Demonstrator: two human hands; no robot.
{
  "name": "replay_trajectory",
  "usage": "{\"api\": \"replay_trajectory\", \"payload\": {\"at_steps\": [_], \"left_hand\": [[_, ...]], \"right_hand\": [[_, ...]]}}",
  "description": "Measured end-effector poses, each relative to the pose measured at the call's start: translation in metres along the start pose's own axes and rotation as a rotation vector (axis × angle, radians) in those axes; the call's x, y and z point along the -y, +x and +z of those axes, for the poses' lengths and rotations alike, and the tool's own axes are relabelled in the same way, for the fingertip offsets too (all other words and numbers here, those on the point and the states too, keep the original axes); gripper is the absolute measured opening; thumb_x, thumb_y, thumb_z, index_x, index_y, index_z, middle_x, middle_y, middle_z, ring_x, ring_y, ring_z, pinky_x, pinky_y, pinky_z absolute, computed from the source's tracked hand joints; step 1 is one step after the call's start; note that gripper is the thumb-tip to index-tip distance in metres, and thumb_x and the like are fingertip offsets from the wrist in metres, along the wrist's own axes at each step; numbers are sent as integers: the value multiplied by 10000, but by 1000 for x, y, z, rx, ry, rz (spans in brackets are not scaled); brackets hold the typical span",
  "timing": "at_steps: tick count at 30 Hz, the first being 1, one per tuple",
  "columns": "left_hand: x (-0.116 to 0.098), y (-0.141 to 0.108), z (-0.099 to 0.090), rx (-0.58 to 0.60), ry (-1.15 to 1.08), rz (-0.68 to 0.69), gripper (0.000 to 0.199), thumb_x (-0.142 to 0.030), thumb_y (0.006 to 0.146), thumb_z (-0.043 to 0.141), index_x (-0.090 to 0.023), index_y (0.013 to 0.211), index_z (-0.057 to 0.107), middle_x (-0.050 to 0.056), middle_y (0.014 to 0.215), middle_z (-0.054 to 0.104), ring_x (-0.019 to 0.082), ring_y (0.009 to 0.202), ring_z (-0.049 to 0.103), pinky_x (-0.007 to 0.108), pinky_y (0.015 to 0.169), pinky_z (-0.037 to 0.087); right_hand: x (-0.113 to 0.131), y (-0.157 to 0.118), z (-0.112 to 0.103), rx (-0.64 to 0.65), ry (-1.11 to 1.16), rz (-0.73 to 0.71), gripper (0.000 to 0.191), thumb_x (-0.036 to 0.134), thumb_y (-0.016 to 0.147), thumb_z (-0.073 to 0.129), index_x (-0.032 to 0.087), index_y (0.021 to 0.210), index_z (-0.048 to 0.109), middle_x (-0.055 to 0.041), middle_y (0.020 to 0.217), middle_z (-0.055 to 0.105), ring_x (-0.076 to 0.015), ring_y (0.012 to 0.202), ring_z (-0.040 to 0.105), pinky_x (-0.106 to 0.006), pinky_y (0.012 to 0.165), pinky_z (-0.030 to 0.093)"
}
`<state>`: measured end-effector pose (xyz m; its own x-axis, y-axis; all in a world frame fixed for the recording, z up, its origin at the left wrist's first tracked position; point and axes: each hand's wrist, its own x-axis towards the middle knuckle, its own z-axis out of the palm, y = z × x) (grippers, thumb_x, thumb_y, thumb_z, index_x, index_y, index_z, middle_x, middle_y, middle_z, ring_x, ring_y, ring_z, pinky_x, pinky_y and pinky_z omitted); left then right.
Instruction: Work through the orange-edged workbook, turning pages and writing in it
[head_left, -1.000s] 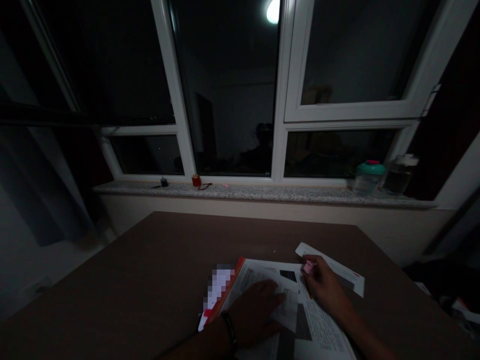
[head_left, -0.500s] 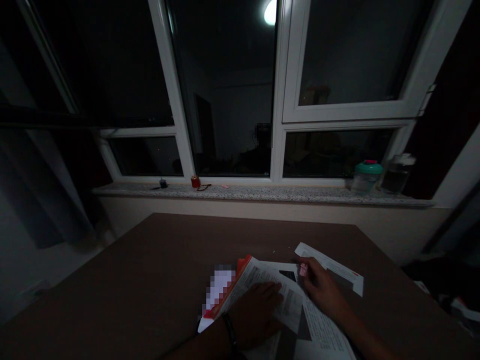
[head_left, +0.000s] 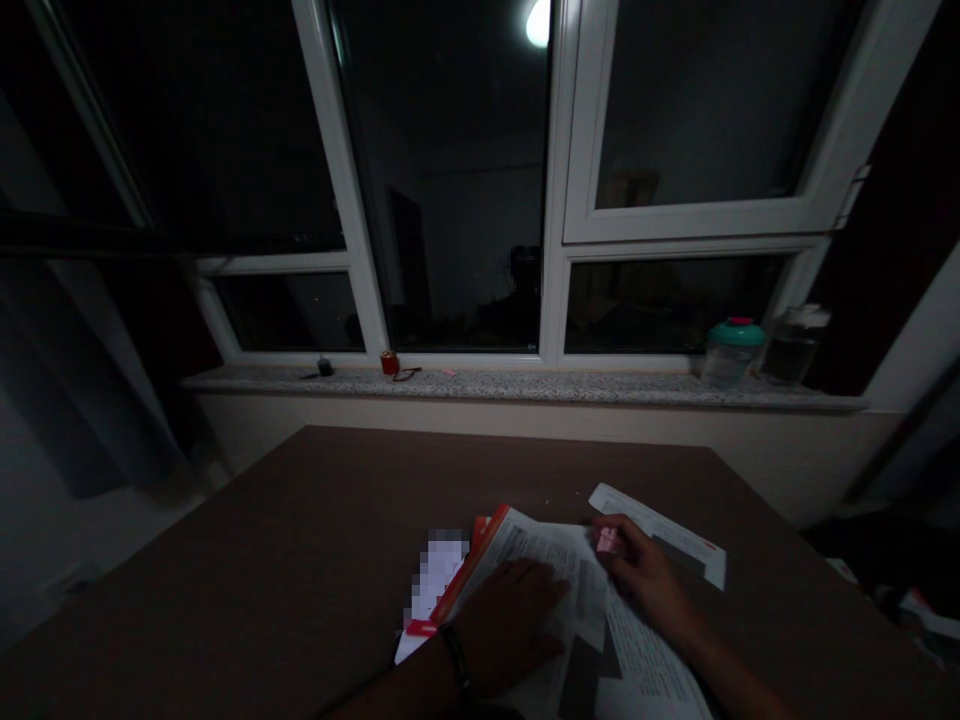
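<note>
1. Left hand lies open and palm down on the booklet's page, holding nothing; black wristband on the wrist.
2. Right hand is curled, its fingers pinching a small pink block just above the paper.
3. Open paper booklet with red-orange cover edge lies near the front of the brown flat surface, its pages printed with text and dark pictures.
4. Long white printed paper slip lies just beyond the booklet, under the right hand's fingers.
5. Pixelated white patch beside the booklet's left edge; contents unreadable.
6. Speckled stone windowsill lies beyond the surface, below a white-framed window. It carries a teal-lidded plastic jar, a clear white-lidded jar and a small red spool.
</note>
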<state>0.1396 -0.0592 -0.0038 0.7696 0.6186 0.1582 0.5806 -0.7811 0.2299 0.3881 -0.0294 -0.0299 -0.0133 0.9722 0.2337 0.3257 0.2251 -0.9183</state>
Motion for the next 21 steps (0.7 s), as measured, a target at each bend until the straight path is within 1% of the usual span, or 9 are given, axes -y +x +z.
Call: {"api": "replay_trajectory", "payload": {"at_steps": [4,6,7,9,11,13,15,18,21], "left_hand": [[1,-2,0,10,-40,0,578,-447,932,616,-241,1415,374,51,1487,370,281,1324,345,421,1109,260],[1,-2,0,25,-59,12,569,-452,933,612,-230,1406,388,55,1507,342,282,1341,326,423,1118,252],[1,-2,0,31,-70,18,569,-447,929,619,-227,1403,394,61,1513,332,285,1350,313,423,1118,254],[1,-2,-1,36,-98,17,579,-433,919,636,-231,1407,398,79,1510,324,296,1354,307,423,1106,280],[0,-1,-2,43,-128,1,606,-422,906,653,-239,1419,388,96,1480,353,303,1331,345,417,1071,334],[-1,-1,-3,47,-145,5,616,-420,905,652,-243,1428,378,97,1441,398,295,1307,378,407,1056,357],[-1,-1,-5,46,-143,48,603,-447,922,623,-238,1431,375,87,1436,416,286,1321,361,407,1083,323],[1,-1,-6,61,-123,114,575,-498,961,539,-234,1440,360,71,1487,373,281,1358,309,427,1118,262],[1,-1,-5,61,-81,115,549,-489,954,550,-259,1424,381,58,1508,339,288,1349,316,441,1100,283]], "right_hand": [[0,-1,2,-14,176,73,369,290,717,592,237,1081,561,-21,979,670,-109,493,525,-225,449,393],[1,-1,2,-30,212,96,393,277,698,592,242,1087,555,-10,960,661,-87,437,474,-215,410,364],[1,0,2,-46,214,97,395,272,689,595,240,1081,558,-8,950,661,-88,437,477,-217,411,370],[4,0,1,-86,201,72,394,261,665,618,233,1056,577,-18,953,668,-126,531,563,-236,477,436],[7,1,0,-135,193,28,389,247,634,650,224,1019,603,-34,966,675,-195,743,647,-270,620,502],[9,1,0,-169,206,-3,379,242,616,672,219,991,623,-47,974,679,-244,911,649,-303,738,514],[10,1,1,-178,222,-8,369,254,622,683,219,985,632,-49,960,682,-255,930,649,-317,755,515],[11,-1,4,-164,237,2,352,291,654,704,215,990,636,-53,935,690,-247,882,656,-312,725,519],[11,-2,8,-132,304,36,330,360,699,707,209,983,633,-55,912,693,-227,775,662,-308,664,526]]}}
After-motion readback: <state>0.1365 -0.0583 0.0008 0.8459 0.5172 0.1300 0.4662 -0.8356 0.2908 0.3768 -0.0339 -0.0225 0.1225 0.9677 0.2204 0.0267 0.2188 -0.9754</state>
